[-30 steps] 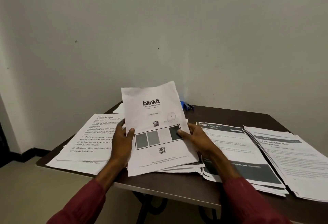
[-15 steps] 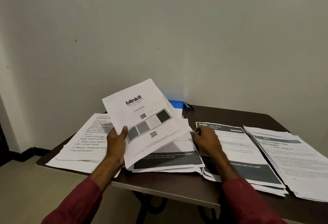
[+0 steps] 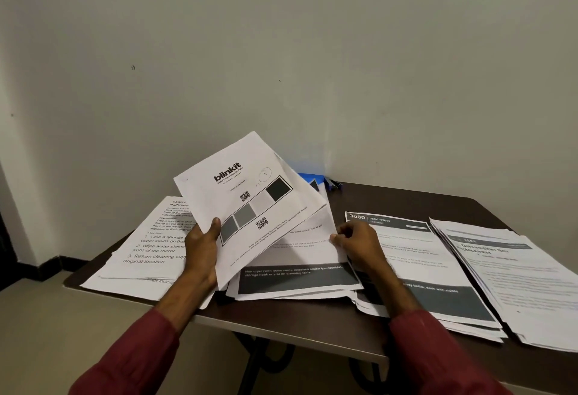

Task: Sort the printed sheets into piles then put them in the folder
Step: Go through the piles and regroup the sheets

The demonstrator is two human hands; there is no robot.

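Since paper this thin looks light and floppy, the left hand grips the blinkit sheet by its lower edge. The right hand pinches the hair-dryer sheet at its side edge.

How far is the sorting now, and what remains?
Done: three piles lie on the table: the task-list pile, the 3080 pile and the dehumidifier pile. In hand: the left grip holds the blinkit sheets raised; the right grip pinches the hair-dryer sheet atop the middle stack. Left: sorting that stack, then filling the blue folder at the back.
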